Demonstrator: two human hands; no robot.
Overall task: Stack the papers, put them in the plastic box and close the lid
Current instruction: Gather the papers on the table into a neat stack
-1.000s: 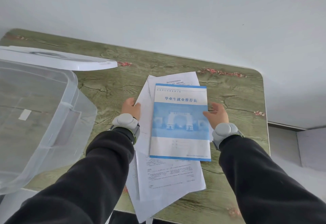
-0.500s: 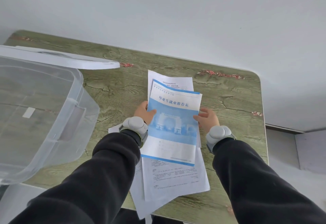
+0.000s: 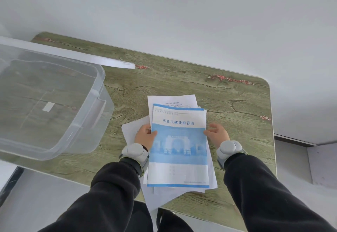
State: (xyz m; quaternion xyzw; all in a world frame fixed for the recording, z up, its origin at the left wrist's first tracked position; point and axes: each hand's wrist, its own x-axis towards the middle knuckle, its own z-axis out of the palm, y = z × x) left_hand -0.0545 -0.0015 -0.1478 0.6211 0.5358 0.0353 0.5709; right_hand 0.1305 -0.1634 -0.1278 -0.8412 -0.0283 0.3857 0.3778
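The papers (image 3: 177,146) are lying at centre frame on the table (image 3: 228,100), now more squared than a second ago, when the white sheets fanned out wider below the blue cover. The left hand (image 3: 145,136) is pinching the stack's left edge; the right hand (image 3: 217,134) is pressing fingertips to the right edge, fingers spread. One sheet is still protruding at the left. The plastic box (image 3: 54,104) is standing open at left, its lid (image 3: 102,61) behind it. Judgement: stacking is nearly complete; boxing is pending.
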